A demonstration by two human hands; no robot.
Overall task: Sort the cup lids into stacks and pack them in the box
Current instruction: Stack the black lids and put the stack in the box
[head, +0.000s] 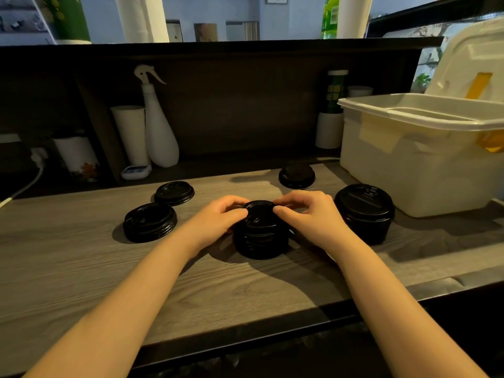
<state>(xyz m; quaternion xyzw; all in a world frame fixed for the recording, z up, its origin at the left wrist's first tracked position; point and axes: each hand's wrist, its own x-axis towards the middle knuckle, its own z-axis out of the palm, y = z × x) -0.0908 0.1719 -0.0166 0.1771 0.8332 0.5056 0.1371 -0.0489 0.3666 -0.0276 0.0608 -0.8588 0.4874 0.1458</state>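
Observation:
A stack of black cup lids (260, 236) stands in the middle of the grey wooden counter (81, 268). My left hand (218, 216) grips its top lid from the left, and my right hand (308, 211) pinches the same lid from the right. A taller stack of black lids (364, 212) stands to the right, next to the open white plastic box (409, 159). A low stack of lids (150, 222) lies at the left. Behind it lies a thin lid pile (174, 192), and a domed lid (296, 175) sits at the back.
A white spray bottle (158, 126), white paper cups (131, 132) and a small white device (135, 170) stand in the dark shelf behind the counter. The box's lid (469, 58) is raised at the far right. A white cable (24, 186) runs at the left.

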